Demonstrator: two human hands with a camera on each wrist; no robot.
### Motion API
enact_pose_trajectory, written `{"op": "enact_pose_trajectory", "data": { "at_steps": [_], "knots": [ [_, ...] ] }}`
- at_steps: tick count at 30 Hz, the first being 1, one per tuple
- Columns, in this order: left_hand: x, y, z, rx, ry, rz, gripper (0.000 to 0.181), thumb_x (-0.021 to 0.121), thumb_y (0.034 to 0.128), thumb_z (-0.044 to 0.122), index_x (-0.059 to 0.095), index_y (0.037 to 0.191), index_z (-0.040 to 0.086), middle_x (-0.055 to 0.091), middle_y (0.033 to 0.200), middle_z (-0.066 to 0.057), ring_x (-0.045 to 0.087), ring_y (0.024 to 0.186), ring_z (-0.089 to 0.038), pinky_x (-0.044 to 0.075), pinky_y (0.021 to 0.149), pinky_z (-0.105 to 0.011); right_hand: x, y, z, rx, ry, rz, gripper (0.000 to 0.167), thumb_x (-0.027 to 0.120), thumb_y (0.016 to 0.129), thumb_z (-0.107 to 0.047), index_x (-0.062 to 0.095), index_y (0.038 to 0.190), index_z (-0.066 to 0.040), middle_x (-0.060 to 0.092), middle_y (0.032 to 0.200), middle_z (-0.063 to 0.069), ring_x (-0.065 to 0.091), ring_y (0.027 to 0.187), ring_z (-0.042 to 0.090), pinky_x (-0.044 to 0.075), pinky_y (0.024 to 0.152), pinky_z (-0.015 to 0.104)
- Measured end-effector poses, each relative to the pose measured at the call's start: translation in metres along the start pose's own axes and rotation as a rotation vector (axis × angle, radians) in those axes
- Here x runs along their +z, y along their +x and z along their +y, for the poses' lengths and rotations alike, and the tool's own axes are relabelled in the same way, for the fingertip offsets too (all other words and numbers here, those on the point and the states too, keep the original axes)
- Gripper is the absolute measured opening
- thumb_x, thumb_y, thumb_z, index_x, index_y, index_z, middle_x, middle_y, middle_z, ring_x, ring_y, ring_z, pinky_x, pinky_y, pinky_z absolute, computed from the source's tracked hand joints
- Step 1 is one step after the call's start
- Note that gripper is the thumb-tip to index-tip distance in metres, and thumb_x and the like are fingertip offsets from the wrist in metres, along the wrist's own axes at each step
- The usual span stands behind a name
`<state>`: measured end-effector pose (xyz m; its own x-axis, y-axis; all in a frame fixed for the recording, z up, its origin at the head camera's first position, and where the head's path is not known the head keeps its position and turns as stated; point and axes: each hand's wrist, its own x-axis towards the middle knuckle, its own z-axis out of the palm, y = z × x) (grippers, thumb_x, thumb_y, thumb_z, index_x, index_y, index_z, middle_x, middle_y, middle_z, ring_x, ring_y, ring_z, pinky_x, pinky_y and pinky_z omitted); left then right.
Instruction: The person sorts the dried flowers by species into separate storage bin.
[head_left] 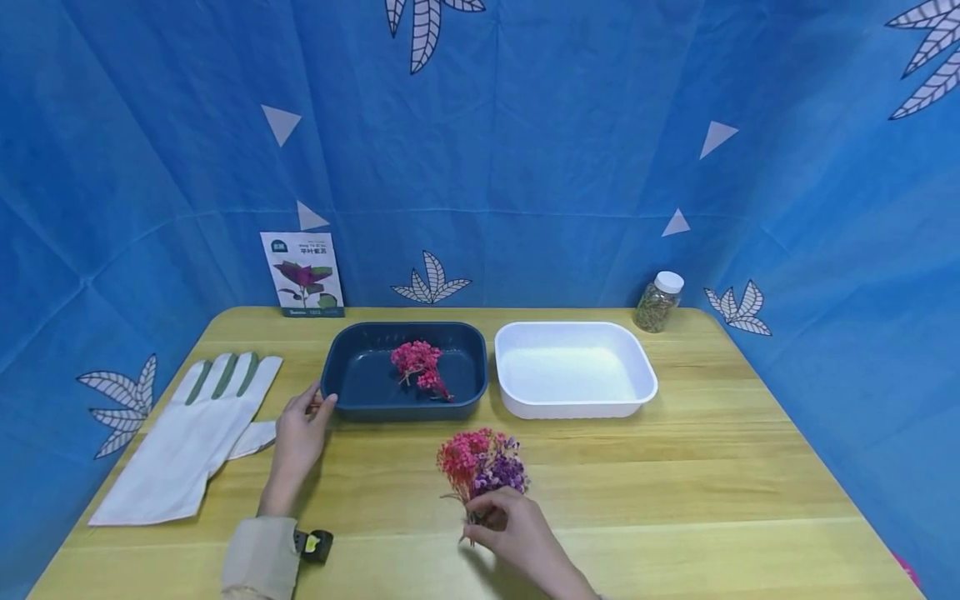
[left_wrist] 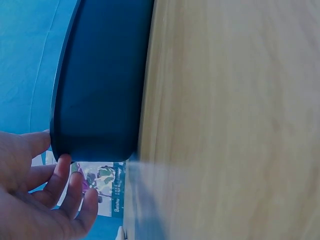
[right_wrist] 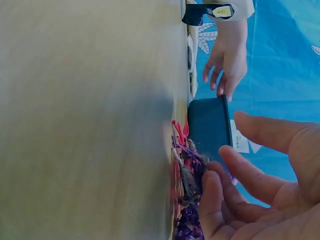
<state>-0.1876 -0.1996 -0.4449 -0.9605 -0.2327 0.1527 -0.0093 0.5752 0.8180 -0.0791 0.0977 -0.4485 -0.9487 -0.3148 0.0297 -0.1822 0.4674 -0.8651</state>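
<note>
At the near left corner of the dark blue tray (head_left: 405, 412), my left hand (head_left: 300, 433) grips the rim with thumb and fingertips. The left wrist view shows the left hand (left_wrist: 45, 192) at the tray's end wall (left_wrist: 100, 100). Pink dried flowers (head_left: 417, 358) lie inside that tray. On the table in front are pink dried flowers (head_left: 465, 457) and purple dried flowers (head_left: 501, 473), side by side. My right hand (head_left: 517, 529) hovers at their stems, thumb and index finger apart. In the right wrist view the right hand (right_wrist: 265, 175) is beside the purple flowers (right_wrist: 189, 222).
A white tray (head_left: 576, 410) stands right of the blue one. Behind it at the right is a lidded jar (head_left: 657, 304) of dried plant bits. White gloves (head_left: 191, 450) with green fingertips lie at the left. A seed packet (head_left: 303, 275) leans on the blue cloth backdrop.
</note>
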Motion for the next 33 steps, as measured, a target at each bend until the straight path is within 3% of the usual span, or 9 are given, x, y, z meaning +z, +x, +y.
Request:
{"op": "enact_pose_trajectory", "data": {
  "at_steps": [7, 11, 16, 23, 33],
  "knots": [
    [-0.0002, 0.0012, -0.0004, -0.022, 0.002, -0.015, 0.049, 0.050, 0.0993, 0.018, 0.039, 0.138, -0.011, 0.054, 0.112, -0.028, 0.052, 0.107, -0.039, 0.042, 0.094, -0.048, -0.0006, 0.0005, 0.0028, 0.022, -0.070, -0.014, 0.033, 0.078, 0.075, -0.017, 0.069, 0.100, 0.003, 0.057, 0.083, 0.000, 0.047, 0.070, 0.005, 0.043, 0.061, 0.019],
    [-0.0005, 0.0016, -0.0004, -0.025, 0.004, -0.018, 0.050, 0.049, 0.0997, 0.019, 0.039, 0.138, -0.011, 0.054, 0.112, -0.028, 0.052, 0.108, -0.038, 0.041, 0.094, -0.048, -0.0001, 0.0003, 0.0033, 0.032, -0.058, -0.018, 0.032, 0.077, 0.076, -0.016, 0.067, 0.100, 0.002, 0.060, 0.085, 0.002, 0.050, 0.071, 0.007, 0.045, 0.063, 0.020],
    [-0.0005, 0.0017, -0.0002, -0.026, 0.007, -0.021, 0.050, 0.049, 0.0999, 0.020, 0.039, 0.138, -0.011, 0.054, 0.112, -0.028, 0.052, 0.108, -0.038, 0.041, 0.095, -0.049, -0.0001, 0.0011, 0.0040, 0.032, -0.033, -0.033, 0.027, 0.077, 0.076, -0.014, 0.064, 0.098, -0.003, 0.063, 0.085, 0.002, 0.052, 0.071, 0.007, 0.045, 0.063, 0.021],
    [-0.0001, 0.0019, -0.0003, -0.031, -0.003, -0.023, 0.051, 0.049, 0.1001, 0.021, 0.038, 0.139, -0.011, 0.053, 0.112, -0.027, 0.052, 0.108, -0.038, 0.041, 0.094, -0.048, -0.0019, -0.0003, 0.0028, -0.002, -0.151, -0.128, 0.024, 0.075, 0.077, -0.018, 0.072, 0.101, -0.012, 0.062, 0.098, 0.001, 0.056, 0.087, 0.016, 0.047, 0.076, 0.028],
    [-0.0004, 0.0015, 0.0002, -0.048, -0.001, -0.027, 0.052, 0.049, 0.1002, 0.022, 0.037, 0.140, -0.009, 0.053, 0.114, -0.027, 0.051, 0.109, -0.037, 0.041, 0.095, -0.047, 0.0003, 0.0006, 0.0043, 0.017, -0.156, -0.142, 0.032, 0.076, 0.077, -0.019, 0.071, 0.105, -0.005, 0.062, 0.102, 0.007, 0.057, 0.091, 0.025, 0.051, 0.081, 0.033]
  ]
}}
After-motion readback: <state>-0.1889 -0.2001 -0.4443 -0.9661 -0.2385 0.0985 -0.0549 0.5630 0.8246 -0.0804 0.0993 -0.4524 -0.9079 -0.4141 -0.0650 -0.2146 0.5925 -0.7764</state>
